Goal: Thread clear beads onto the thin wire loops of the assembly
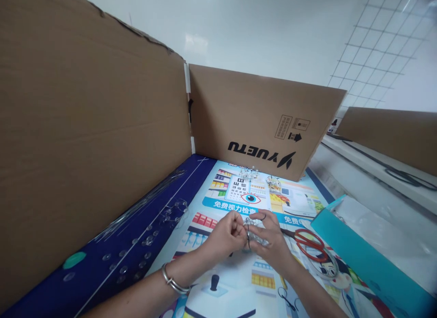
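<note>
Printed tabletop (201,286) beneath clear bead cluster (251,222), left fingers (240,230) pinched beside it, right fingers (262,232) lightly closed around it.

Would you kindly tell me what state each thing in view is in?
Clear glassy bead cluster: held, partly hidden
Left hand: fingertips pinched together
Right hand: gripping the cluster
Loose clear round beads: scattered
Red-handled scissors: lying down, blade tips unclear
Rectangular teal box: open-topped
Brown cardboard panels: upright
Round silver metal bangle: worn on left wrist
</note>
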The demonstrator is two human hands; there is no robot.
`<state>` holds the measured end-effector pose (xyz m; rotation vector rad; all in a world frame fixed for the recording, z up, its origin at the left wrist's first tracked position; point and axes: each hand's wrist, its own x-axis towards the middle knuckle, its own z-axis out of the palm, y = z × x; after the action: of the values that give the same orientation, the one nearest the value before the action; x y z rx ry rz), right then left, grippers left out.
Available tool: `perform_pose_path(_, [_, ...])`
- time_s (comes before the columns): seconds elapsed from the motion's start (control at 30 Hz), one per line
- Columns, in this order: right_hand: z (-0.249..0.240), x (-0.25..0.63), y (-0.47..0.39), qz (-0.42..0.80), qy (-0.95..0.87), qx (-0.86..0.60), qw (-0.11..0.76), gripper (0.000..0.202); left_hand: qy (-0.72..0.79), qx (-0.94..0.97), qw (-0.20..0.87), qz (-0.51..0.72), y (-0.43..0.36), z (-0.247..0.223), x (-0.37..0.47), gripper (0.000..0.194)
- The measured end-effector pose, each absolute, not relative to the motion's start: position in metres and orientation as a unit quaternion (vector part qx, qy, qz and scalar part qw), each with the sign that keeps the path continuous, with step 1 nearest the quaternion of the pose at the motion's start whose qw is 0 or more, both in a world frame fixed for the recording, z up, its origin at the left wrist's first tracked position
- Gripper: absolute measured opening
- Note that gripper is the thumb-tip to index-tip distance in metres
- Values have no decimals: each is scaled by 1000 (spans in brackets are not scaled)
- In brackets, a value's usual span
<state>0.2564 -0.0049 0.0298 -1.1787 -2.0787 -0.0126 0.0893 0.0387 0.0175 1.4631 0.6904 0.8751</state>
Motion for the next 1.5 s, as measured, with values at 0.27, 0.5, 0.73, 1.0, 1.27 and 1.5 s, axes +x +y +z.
perform_pose_path(0.27, [38,242,-18,-88,-795,-504,325,17,327,599,616,393,36,23,90,20])
perform_pose_path(0.5, [32,244,-18,-66,-793,-470,383,20,313,658,561,393,26,33,90,13])
perform_pose_path(0.73, [31,241,-15,37,-739,-487,464,16,291,810,373,346,26,33,83,27])
perform_pose_path(1.0, [38,229,-21,214,-688,-497,483,15,270,869,283,303,31,31,78,25])
perform_pose_path(1.27, [56,239,-24,234,-702,-527,418,15,291,905,171,259,35,38,72,21])
perform_pose_path(1.5, [75,260,-22,207,-717,-549,376,10,309,921,99,214,38,40,70,20])
